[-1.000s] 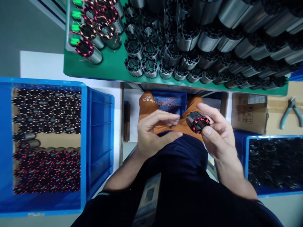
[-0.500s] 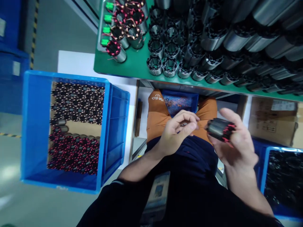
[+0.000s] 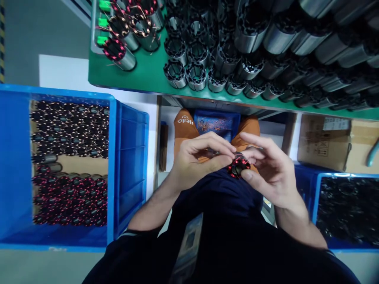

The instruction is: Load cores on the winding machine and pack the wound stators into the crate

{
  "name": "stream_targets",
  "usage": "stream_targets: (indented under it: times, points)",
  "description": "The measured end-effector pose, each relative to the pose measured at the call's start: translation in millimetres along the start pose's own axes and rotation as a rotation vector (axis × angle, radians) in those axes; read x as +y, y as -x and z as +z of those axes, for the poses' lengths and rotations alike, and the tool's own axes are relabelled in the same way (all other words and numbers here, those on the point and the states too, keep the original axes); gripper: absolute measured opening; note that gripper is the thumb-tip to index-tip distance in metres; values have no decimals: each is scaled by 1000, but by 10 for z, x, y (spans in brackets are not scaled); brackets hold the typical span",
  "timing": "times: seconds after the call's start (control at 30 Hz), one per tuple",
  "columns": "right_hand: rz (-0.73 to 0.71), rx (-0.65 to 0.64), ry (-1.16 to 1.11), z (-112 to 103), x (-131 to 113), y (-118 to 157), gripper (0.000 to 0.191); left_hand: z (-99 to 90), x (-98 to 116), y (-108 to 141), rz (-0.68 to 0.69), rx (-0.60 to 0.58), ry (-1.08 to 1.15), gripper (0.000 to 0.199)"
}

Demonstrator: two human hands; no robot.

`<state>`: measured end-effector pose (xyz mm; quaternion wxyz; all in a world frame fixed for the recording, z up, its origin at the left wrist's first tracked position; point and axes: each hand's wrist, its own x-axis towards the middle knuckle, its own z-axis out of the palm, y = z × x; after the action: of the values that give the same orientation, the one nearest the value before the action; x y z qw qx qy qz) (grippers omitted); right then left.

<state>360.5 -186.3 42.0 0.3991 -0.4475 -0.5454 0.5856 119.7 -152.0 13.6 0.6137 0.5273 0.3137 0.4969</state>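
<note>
Above my lap, a motor stator (image 3: 238, 167) with red windings around its open end is held between both hands. My left hand (image 3: 204, 157) pinches at its near left rim with thumb and fingertips; whether a wire lies in that pinch is too small to tell. My right hand (image 3: 271, 169) grips the stator from the right, thumb at the rim and fingers behind the body. On the green bench top, wound stators (image 3: 120, 53) with red and copper-coloured ends stand at the left, beside rows of stators with black ends (image 3: 196, 75).
A blue crate (image 3: 112, 169) at the left holds many wound stators. A blue bin (image 3: 318, 213) at the right contains dark parts. Under the green bench (image 3: 142, 81) sits a small blue tray (image 3: 217, 122) with copper-coloured bits. A cardboard box (image 3: 322, 144) stands at the right.
The stator has come from the right to the middle, its wound end turning towards me. My left hand has joined my right on it. The view has shifted to the right.
</note>
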Motion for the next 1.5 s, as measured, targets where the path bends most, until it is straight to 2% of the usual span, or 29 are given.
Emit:
stream_targets:
  times: [0.07,0.17,0.27,0.4,0.53,0.67,0.77,0.83,0.87,0.97,1.0,1.1,1.27,1.37,1.5]
  points:
    - [-4,13,-15,-16,3,27,69,20,-54,34,-44,15,-44,15]
    - [-33,76,-77,-45,-8,51,65,42,-174,78,-146,69,11,26]
    - [-20,105,-59,-81,-23,26,67,39,-231,36,-147,90,67,23]
    - [18,75,24,-113,-2,-30,75,27,-106,-119,-105,-16,8,20]
    - [-2,59,-9,-130,66,-16,72,61,-43,-157,-116,-43,27,14]
    - [-11,92,-145,-184,114,37,64,54,-320,-32,-182,-41,-9,18]
    - [21,180,-125,-241,96,24,67,-20,-530,25,-204,-3,-68,26]
    - [49,221,-54,-261,65,-19,71,-52,-524,2,-112,28,-98,24]
    - [60,229,-20,-262,48,-44,74,-48,-471,-25,-35,28,-119,29]
    - [97,192,33,-236,-3,-102,81,52,-208,-134,180,-34,-269,74]
    - [103,178,38,-226,-18,-108,81,104,-125,-166,219,-60,-331,82]
    - [91,143,34,-223,-46,-87,80,245,9,-211,267,-82,-453,78]
    - [139,98,52,-296,-22,-31,92,304,-52,-155,311,-62,-469,73]
    - [83,95,105,-308,2,-48,79,285,-76,-144,388,-52,-475,72]
    - [-156,214,212,-279,4,-89,28,246,-53,-181,498,-56,-578,58]
